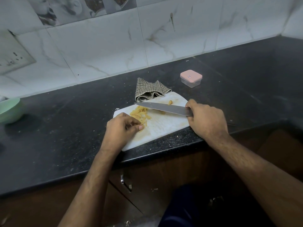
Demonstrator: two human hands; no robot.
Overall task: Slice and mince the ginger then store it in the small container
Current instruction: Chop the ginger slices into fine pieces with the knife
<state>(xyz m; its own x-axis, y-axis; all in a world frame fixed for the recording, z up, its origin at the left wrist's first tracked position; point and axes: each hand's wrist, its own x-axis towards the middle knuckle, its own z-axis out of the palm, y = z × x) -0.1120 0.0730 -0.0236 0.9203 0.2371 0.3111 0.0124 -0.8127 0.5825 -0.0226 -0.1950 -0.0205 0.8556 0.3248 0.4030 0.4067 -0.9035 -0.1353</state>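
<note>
Ginger [140, 114] lies in a loose heap of thin yellow strips on the near-left part of the white cutting board [164, 125], with one stray piece [170, 102] toward the board's far edge. My left hand [123, 128] rests at the heap's near side, its fingers curled in and gathering the strips. My right hand [207, 120] grips the handle of a chef's knife [164, 108], whose blade lies across the board just beyond the heap, tip pointing left. I judge the slicing done and the mincing in hand: next I should bunch the strips tight, turn the blade crosswise to them and chop finely, keeping my fingertips tucked clear of the edge. Beyond the board's far-right corner stands the small container [191, 78], clear with a pink lid on, so it must be opened before storing. A checked cloth [150, 90] touches the board's far edge. All this sits on a speckled black tabletop [65, 128], a green bowl [9, 109] far left of the board, against a marbled tile wall [114, 46].
</note>
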